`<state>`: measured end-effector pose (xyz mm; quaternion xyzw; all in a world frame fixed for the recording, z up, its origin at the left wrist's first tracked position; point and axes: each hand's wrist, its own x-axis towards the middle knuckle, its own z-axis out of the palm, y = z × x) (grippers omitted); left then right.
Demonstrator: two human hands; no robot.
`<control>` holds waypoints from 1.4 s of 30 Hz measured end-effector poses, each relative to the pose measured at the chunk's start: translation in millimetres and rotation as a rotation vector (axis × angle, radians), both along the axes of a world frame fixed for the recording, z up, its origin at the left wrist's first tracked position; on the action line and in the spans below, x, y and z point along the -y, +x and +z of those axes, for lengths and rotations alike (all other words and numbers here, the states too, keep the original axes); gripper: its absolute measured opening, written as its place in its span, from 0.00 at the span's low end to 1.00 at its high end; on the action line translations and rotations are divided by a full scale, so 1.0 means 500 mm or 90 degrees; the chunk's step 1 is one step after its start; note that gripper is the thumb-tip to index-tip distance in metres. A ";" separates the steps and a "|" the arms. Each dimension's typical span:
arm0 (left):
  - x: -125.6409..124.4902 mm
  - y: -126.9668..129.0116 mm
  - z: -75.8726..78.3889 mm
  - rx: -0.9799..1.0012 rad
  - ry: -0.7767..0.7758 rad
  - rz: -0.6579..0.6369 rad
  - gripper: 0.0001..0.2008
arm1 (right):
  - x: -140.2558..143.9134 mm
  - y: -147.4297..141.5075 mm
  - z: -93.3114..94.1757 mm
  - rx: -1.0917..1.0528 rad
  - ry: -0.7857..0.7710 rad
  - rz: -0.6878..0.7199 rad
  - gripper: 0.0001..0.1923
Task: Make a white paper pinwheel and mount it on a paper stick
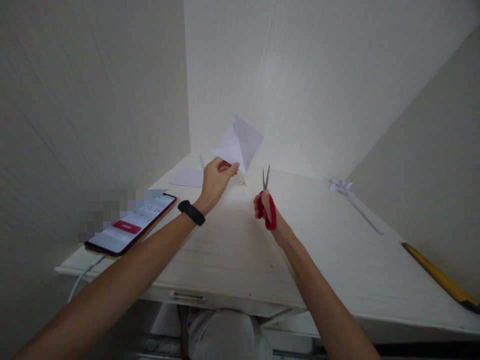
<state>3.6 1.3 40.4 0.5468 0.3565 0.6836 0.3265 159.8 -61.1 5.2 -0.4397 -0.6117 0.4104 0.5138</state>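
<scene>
And here's the left hand [218, 176], thumb and fingers pinched together on the near edge of the folded paper [242, 142], held up above the far middle of the table [225, 255]! Just to the right and nearer, the right hand [264, 200] is wrapped around the red scissors [272, 215], blades parted, pointing far, clear of the paper. For tidy work, I'd say: firm pinch, layers aligned, fingertips well away from those blades.

The white desk [232, 260] bore a phone [132, 226] at left, flat paper [186, 177] farther back, and a long-stemmed paper flower [341, 185] and yellow-and-black tool [437, 274] at right.
</scene>
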 end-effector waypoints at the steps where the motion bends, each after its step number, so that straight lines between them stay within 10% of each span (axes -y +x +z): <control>1: -0.001 0.000 0.000 0.008 0.002 0.000 0.09 | -0.001 0.000 -0.005 0.011 0.000 0.015 0.28; 42: 0.017 0.009 0.001 -0.200 -0.026 -0.109 0.11 | 0.011 -0.014 0.005 -0.014 -0.109 0.142 0.29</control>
